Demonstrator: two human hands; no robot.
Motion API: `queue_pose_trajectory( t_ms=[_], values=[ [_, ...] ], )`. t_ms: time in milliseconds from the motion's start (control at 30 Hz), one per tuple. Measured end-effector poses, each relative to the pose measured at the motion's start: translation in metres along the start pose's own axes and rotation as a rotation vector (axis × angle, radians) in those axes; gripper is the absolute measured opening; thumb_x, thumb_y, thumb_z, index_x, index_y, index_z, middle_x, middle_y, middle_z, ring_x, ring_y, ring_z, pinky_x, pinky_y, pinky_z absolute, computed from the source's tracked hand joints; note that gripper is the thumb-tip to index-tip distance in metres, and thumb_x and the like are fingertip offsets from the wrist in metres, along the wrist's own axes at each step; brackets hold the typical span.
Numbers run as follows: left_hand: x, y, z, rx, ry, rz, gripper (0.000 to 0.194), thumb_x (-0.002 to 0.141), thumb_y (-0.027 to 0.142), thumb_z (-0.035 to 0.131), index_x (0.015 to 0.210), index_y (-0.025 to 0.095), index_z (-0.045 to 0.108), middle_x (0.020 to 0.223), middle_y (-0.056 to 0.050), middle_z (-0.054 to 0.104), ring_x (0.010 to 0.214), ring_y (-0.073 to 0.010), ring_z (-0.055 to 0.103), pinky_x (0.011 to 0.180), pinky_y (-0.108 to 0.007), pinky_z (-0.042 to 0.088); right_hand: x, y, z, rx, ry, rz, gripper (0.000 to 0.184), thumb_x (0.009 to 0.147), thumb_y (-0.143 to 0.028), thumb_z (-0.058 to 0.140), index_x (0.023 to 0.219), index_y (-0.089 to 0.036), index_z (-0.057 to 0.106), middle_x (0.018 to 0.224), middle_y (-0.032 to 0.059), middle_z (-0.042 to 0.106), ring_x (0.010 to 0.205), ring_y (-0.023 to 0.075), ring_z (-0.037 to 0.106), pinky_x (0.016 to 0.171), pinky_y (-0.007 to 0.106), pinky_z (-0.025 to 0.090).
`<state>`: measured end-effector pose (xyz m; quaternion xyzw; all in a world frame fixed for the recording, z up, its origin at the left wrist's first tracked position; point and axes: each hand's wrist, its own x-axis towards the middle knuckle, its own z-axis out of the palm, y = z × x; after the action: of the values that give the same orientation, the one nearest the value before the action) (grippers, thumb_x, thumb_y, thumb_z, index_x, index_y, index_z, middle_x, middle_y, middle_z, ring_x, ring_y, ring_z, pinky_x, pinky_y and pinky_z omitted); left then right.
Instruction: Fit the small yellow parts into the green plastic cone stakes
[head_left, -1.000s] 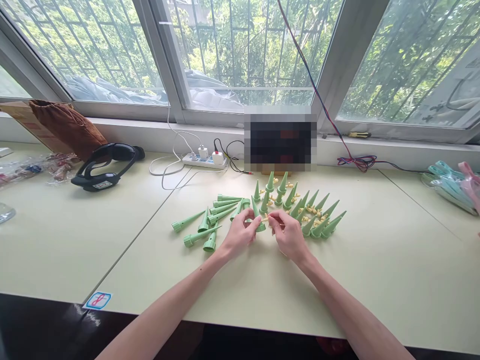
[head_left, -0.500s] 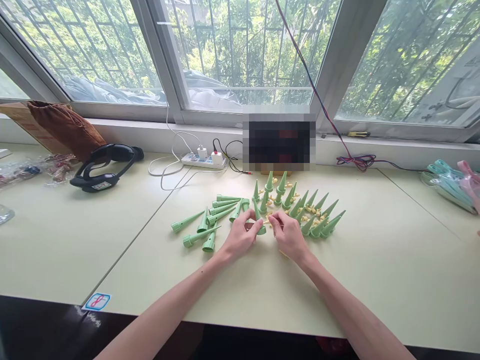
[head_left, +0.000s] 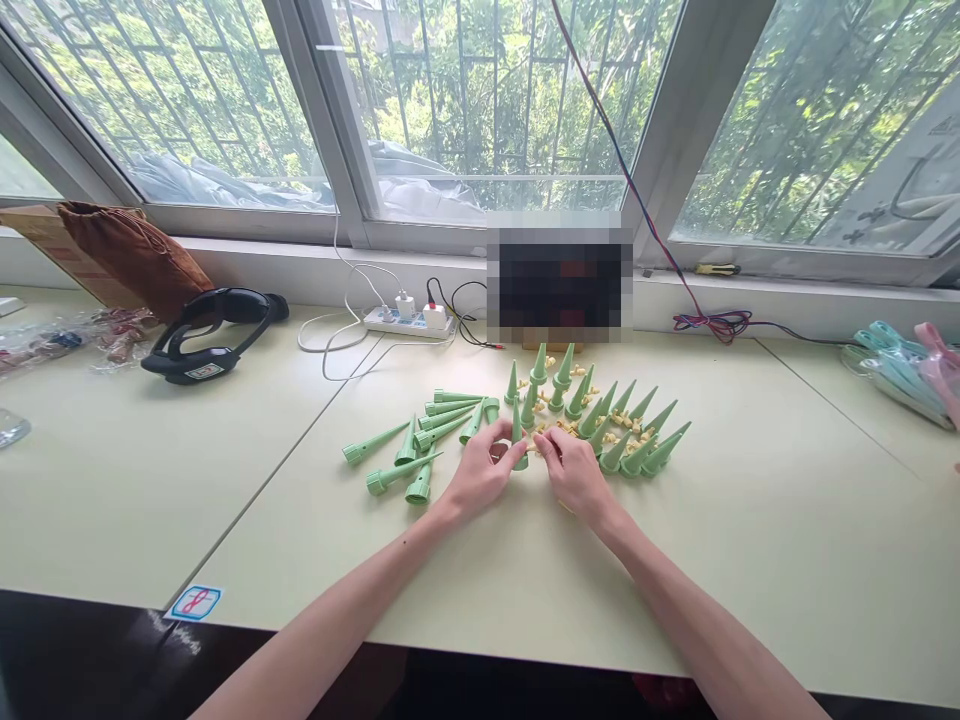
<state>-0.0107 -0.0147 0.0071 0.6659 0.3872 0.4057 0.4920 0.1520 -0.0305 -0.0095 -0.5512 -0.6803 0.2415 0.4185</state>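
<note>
My left hand (head_left: pixel 486 462) is closed around a green plastic watering spike (head_left: pixel 517 425), held nearly upright with its tip up. Between thumb and finger of my right hand (head_left: pixel 577 470) is a small yellow valve (head_left: pixel 533 447), at the side of that spike; whether it sits in the spike's hole I cannot tell. To the left lie several loose green spikes (head_left: pixel 390 478), some with a side hole showing. Behind and right of my hands, several spikes (head_left: pixel 634 458) stand on their caps with yellow valves (head_left: pixel 616 437) among them.
A black headset (head_left: pixel 202 365) and a brown pouch (head_left: pixel 139 262) lie at the left. A white power strip (head_left: pixel 401 322) with cables sits near the window. Behind the spikes is a blurred dark box (head_left: pixel 559 285). Bagged turquoise and pink straps (head_left: pixel 900 365) rest far right.
The spike in my left hand has tipped more upright. My right hand has shifted slightly left, bringing the yellow valve closer to the spike.
</note>
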Motion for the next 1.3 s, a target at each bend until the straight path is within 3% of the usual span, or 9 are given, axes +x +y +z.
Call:
queue_pose_trajectory(
  t_ms=[167, 367, 700, 933, 1300],
  values=[
    [0.0006, 0.0059, -0.0008, -0.039, 0.020, -0.029, 0.025, 0.090, 0.039, 0.057, 0.100, 0.017, 0.062, 0.104, -0.005, 0.064, 0.080, -0.0136, 0.063, 0.074, -0.026, 0.052, -0.0013, -0.0039, -0.0013, 0.026, -0.004, -0.008, 0.032, 0.099, -0.041, 0.041, 0.076, -0.021, 0.049, 0.063, -0.0023, 0.050, 0.055, 0.0130, 0.042, 0.054, 0.025, 0.034],
    [0.0033, 0.0047, -0.0034, -0.065, 0.082, -0.081, 0.029, 0.088, 0.040, 0.058, 0.106, 0.018, 0.065, 0.101, -0.006, 0.067, 0.080, -0.0151, 0.063, 0.068, -0.025, 0.052, 0.0003, -0.0071, -0.0036, 0.055, -0.020, -0.060, 0.022, 0.095, -0.037, 0.050, 0.099, -0.019, 0.062, 0.087, 0.0048, 0.065, 0.066, 0.0154, 0.056, 0.062, 0.027, 0.044],
    [0.0036, 0.0049, -0.0041, -0.053, 0.086, -0.102, 0.034, 0.085, 0.043, 0.059, 0.106, 0.017, 0.067, 0.089, -0.005, 0.067, 0.078, -0.0169, 0.062, 0.063, -0.025, 0.050, 0.0007, -0.0024, -0.0033, 0.011, -0.051, -0.101, 0.025, 0.096, -0.033, 0.048, 0.084, -0.018, 0.063, 0.072, 0.0023, 0.059, 0.064, 0.0155, 0.052, 0.060, 0.026, 0.041],
    [0.0039, 0.0023, -0.0050, -0.036, 0.063, -0.053, 0.029, 0.086, 0.041, 0.059, 0.102, 0.018, 0.066, 0.099, -0.006, 0.066, 0.087, -0.0177, 0.062, 0.073, -0.026, 0.050, -0.0012, -0.0028, -0.0013, -0.012, -0.062, -0.070, 0.032, 0.097, -0.038, 0.045, 0.076, -0.018, 0.060, 0.064, -0.0003, 0.054, 0.057, 0.0134, 0.044, 0.056, 0.026, 0.035],
    [0.0030, 0.0044, -0.0040, -0.028, 0.017, -0.026, 0.026, 0.087, 0.040, 0.058, 0.097, 0.016, 0.064, 0.090, -0.003, 0.061, 0.073, -0.0130, 0.058, 0.071, -0.026, 0.050, -0.0016, -0.0084, -0.0058, 0.045, -0.119, -0.019, 0.038, 0.096, -0.039, 0.042, 0.064, -0.019, 0.047, 0.056, -0.0036, 0.042, 0.053, 0.0115, 0.036, 0.053, 0.025, 0.028]
  ],
)
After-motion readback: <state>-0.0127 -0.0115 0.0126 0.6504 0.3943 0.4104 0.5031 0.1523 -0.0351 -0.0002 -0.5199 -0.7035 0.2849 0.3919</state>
